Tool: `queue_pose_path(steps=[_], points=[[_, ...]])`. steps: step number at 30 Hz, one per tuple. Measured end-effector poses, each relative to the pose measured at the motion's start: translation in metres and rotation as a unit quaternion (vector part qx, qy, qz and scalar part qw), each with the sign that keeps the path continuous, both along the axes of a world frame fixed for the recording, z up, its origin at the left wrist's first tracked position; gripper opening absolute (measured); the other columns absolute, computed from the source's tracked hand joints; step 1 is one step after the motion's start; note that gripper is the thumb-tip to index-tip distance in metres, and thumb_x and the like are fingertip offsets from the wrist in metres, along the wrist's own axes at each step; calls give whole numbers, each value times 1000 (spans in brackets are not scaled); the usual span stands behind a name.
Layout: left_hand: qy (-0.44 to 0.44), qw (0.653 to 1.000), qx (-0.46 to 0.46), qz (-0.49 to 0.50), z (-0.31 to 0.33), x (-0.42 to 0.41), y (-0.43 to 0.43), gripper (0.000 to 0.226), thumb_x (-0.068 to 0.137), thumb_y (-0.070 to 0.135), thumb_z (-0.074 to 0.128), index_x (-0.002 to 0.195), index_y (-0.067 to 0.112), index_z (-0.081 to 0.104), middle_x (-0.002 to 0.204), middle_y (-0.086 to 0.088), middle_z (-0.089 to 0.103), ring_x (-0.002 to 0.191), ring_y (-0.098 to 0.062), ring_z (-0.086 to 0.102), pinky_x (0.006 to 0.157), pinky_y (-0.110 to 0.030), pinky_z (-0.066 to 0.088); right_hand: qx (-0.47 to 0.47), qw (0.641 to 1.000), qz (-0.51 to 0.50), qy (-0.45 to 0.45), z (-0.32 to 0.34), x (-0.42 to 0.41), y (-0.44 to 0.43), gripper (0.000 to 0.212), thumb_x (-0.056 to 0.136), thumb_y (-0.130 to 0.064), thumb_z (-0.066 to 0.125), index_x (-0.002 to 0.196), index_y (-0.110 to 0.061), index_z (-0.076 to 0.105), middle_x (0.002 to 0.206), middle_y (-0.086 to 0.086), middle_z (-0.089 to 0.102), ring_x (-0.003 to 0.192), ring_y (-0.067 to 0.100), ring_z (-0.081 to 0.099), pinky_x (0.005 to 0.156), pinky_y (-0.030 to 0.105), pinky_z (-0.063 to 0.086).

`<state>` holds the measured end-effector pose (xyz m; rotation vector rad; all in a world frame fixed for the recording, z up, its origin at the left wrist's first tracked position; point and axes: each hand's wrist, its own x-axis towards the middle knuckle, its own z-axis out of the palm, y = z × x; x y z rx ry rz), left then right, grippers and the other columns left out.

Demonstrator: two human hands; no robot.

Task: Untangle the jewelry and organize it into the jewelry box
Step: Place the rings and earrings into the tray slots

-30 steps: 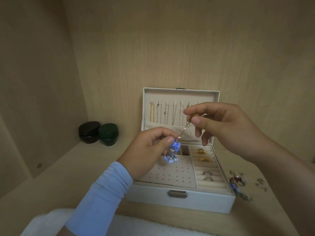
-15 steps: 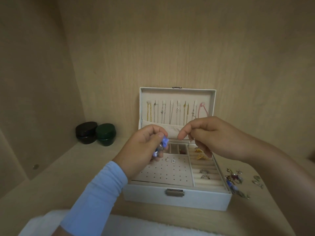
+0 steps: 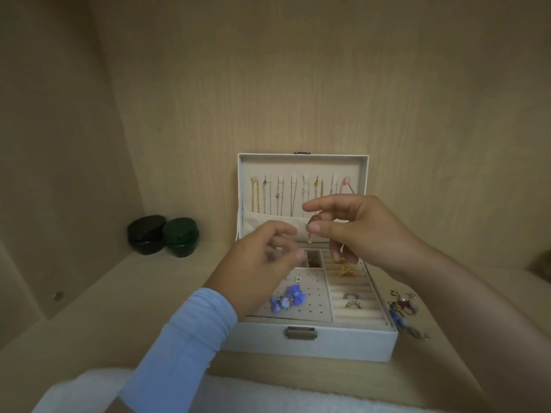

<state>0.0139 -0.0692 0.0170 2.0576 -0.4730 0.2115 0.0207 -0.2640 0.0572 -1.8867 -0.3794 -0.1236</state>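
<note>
The right hand [image 3: 360,231] pinches a small dangling metal charm [image 3: 310,238] between thumb and forefinger, over the open white rectangular jewellery box [image 3: 343,342]. Just below the blurred left hand [image 3: 262,263] (grip unreadable) the blue flower-shaped earring [image 3: 288,298] lies on the perforated pad [image 3: 316,289]

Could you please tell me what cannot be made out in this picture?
All in the head view:
- Left hand: fingertips motion-blurred, so whether it holds anything is unclear.
- Small piece pinched by the right hand: too small, and partly hidden by the thumb.
- Tangled pile right of the jewelry box: pieces too small to separate.
- Dark object: cut off by the right edge.
</note>
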Motion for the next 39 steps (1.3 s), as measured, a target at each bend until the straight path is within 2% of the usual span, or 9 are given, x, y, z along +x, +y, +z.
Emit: queue_pose_path(steps=[3, 9, 13, 16, 19, 22, 26, 32, 39], points=[[54, 992, -112, -31, 4, 2, -6, 31, 87, 22, 71, 116, 29, 63, 102, 10, 73, 96, -1, 67, 80, -16, 54, 28, 999, -9, 13, -4, 2, 7, 20, 85, -12, 77, 104, -13, 72, 85, 3, 77, 47, 16, 59, 39, 22, 39], [94, 992, -83, 31, 4, 20, -19, 22, 83, 20, 75, 103, 25, 67, 76, 2, 75, 70, -12, 70, 85, -40, 58, 26, 999, -44, -9, -11, 8, 13, 18, 86, -8, 76, 103, -11, 75, 87, 11, 74, 49, 21, 57, 39, 14, 39], [102, 994, 12, 24, 5, 30, -21, 21, 80, 29, 76, 101, 30, 71, 84, 9, 75, 81, -7, 70, 89, -33, 54, -21, 997, -77, 6, -21, 23, 4, 17, 86, -10, 76, 103, -13, 73, 75, 0, 75, 44, 18, 56, 42, 24, 48], [77, 993, 90, 28, 7, 36, -18, 17, 84, 29, 71, 100, 33, 74, 93, 16, 72, 91, -1, 63, 87, -20, 47, -51, 994, -90, 39, -27, 31, -3, 12, 83, -11, 80, 92, -13, 73, 76, 5, 76, 45, 15, 56, 43, 25, 47], [87, 990, 113, 10, 9, 45, -19, 16, 81, 26, 76, 96, 32, 73, 84, 14, 74, 86, 0, 66, 78, -17, 46, -78, 991, -98, 46, -33, 38, -6, 11, 82, -13, 81, 91, -15, 75, 83, 9, 76, 49, 10, 57, 50, 27, 50], [84, 987, 136, -1, 11, 56, -26, 13, 78, 19, 78, 88, 27, 74, 71, 13, 72, 77, -2, 68, 76, -20, 49, -110, 988, -100, 42, -34, 42, -9, 12, 82, -15, 81, 91, -18, 74, 85, 5, 75, 56, 8, 62, 59, 31, 58], [58, 987, 151, 8, 16, 69, -31, 11, 82, 20, 71, 81, 31, 72, 81, 11, 72, 83, -8, 68, 87, -30, 55, -105, 989, -89, 43, -31, 42, -15, 18, 84, -14, 79, 100, -18, 72, 87, 6, 74, 48, 7, 57, 46, 22, 47], [28, 975, 215, -35, 16, 81, -37, 8, 80, 23, 76, 84, 29, 75, 84, 12, 73, 85, -7, 68, 91, -33, 55, -177, 978, -92, 53, -28, 42, -22, 11, 72, -21, 88, 79, -20, 79, 74, -6, 75, 64, 2, 64, 64, 21, 52], [-1, 970, 238, -53, 9, 89, -37, 5, 80, 28, 78, 81, 32, 75, 87, 14, 72, 88, -7, 66, 92, -36, 54, -219, 971, -95, 25, -30, 41, -20, 12, 71, -25, 89, 77, -24, 78, 74, -9, 74, 73, 6, 68, 75, 28, 58]])
